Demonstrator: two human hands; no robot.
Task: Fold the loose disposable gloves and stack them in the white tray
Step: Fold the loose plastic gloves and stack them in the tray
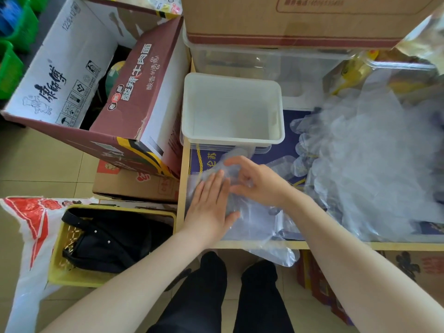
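A thin, clear plastic glove lies crumpled on the table under both hands, its cuff hanging over the near edge: the left hand presses it flat with straight fingers, while the right hand, just beside, pinches a fold of the film between curled fingers and thumb. Behind them sits the rectangular white tray, smooth-walled, with nothing in it that I can make out. To the right a filmy pile of loose gloves spreads out.
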